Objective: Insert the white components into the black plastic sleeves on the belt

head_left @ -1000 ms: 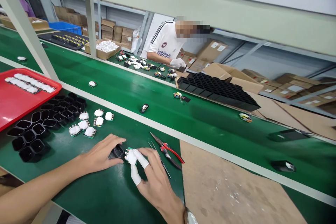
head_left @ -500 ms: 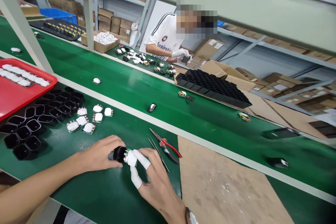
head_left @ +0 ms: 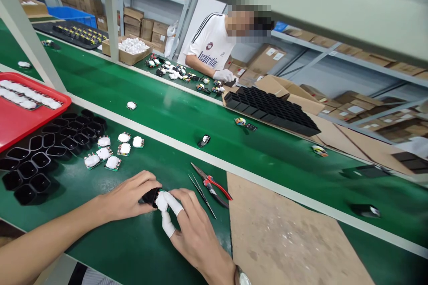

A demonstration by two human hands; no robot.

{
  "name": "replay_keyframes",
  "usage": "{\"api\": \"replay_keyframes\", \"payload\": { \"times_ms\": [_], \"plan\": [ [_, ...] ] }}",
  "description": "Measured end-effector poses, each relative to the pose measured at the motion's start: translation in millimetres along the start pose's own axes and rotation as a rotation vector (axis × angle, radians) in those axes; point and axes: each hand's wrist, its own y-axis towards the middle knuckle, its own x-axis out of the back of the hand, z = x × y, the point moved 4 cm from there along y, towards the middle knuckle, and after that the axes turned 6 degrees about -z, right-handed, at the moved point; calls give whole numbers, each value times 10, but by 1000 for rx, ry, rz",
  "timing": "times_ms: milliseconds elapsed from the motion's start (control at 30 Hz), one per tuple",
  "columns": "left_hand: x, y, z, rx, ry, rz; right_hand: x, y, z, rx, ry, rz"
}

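Observation:
My left hand (head_left: 135,193) is closed around a black plastic housing (head_left: 149,197) lying on its side, its open end turned right. Between the white-covered thumb and forefinger of my right hand (head_left: 187,220) is a small circuit board (head_left: 162,201) topped with a white pad. The board's left end sits at the mouth of the housing, partly inside. Several similar white-topped boards (head_left: 113,163) lie on the green bench beyond my left hand. Rows of open black housings (head_left: 40,181) stand at the left.
Pliers (head_left: 214,185) and tweezers (head_left: 203,196) lie right of my hands, beside a brown board (head_left: 284,231). A red tray (head_left: 20,122) is at far left. Boards and housings ride the green conveyor (head_left: 167,120). A co-worker (head_left: 210,44) handles a dark part across it.
My right hand has moved left, bringing the circuit board into the housing's mouth. Parts on the conveyor have shifted right. The co-worker's hands have lowered toward the black housings.

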Motion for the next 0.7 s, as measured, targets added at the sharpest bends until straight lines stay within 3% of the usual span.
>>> {"api": "replay_keyframes", "payload": {
  "times_ms": [433,567,700],
  "plan": [
    [-18,5,-40,-13,-6,50,-49,33,-3,-32,36,121],
    [1,33,-58,23,-94,82,-50,-20,-78,-59,103,133],
    [-20,12,-30,142,-169,145,-154,-65,-128,7,173,107]
  ]
}}
